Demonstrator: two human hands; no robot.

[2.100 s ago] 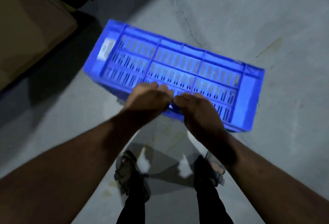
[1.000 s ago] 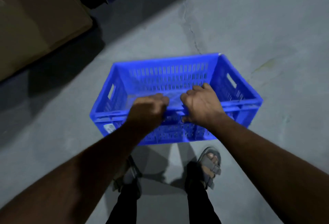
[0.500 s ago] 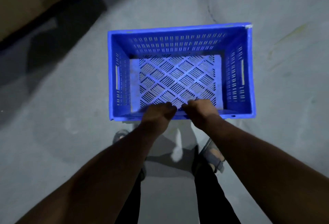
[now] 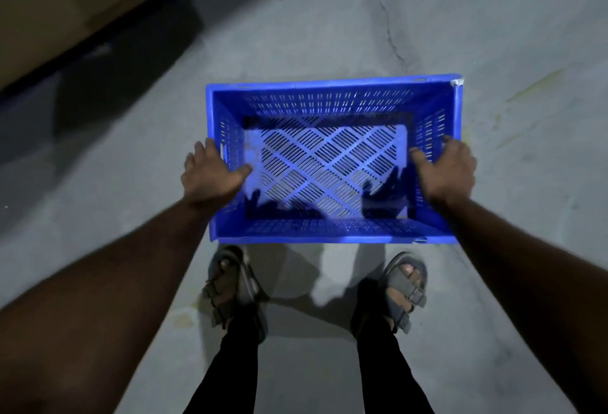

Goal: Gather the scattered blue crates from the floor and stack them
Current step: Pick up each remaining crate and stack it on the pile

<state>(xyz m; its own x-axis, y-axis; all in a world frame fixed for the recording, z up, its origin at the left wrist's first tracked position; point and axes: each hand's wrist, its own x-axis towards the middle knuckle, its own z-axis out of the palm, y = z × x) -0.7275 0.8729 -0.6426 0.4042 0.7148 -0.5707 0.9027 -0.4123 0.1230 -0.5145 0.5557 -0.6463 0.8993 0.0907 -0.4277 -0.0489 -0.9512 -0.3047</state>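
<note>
Hands [image 4: 210,176] apparently gripping crate [image 4: 332,84] ends

One blue crate [image 4: 332,163], two hands, two sandals, perhaps one cardboard box [image 4: 65,9].

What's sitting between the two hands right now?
In the head view, only the blue crate itself: the left hand and right hand grip its opposite short walls, with its empty slotted bottom between them.

The grey concrete floor [image 4: 329,35] lay dim and mottled, with a thin dark crack [image 4: 386,25] running down it and yellowish stains [image 4: 533,84] at the right. A large brown cardboard box [image 4: 65,2] stood at the upper left, casting a deep shadow [image 4: 125,61].
</note>
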